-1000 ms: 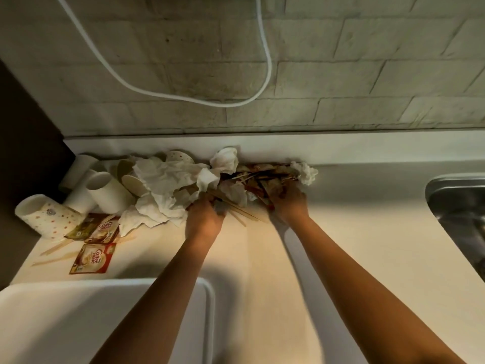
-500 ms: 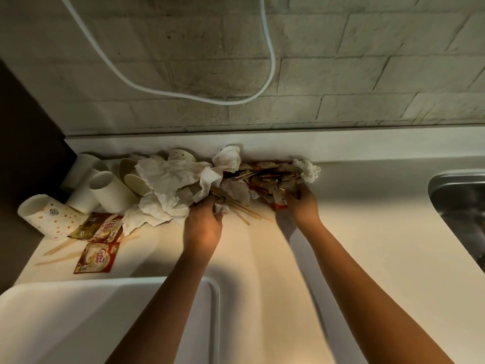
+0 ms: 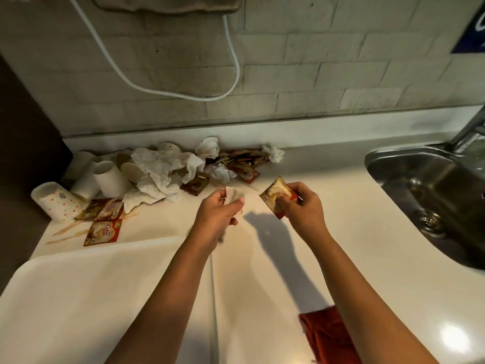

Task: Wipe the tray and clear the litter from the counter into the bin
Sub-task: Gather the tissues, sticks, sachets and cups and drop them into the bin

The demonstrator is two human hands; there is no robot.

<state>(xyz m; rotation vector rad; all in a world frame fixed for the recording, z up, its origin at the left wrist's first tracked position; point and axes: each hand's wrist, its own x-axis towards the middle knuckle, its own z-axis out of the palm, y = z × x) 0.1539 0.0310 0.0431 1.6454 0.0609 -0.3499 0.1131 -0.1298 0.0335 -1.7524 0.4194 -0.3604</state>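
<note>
Holding stuff in both hands here: the left hand (image 3: 219,214) has its fingers curled around a crumpled white paper napkin (image 3: 233,197), and the right hand (image 3: 301,206) pinches a shiny gold-and-red empty sachet (image 3: 277,197). Both hover over the pale cream tabletop (image 3: 328,232), just in front of the litter heap of white tissues, wrappers and paper cups (image 3: 168,169) against the back edge. The flat white plastic tray (image 3: 78,298) sits nearer the person than the heap, to its left.
</note>
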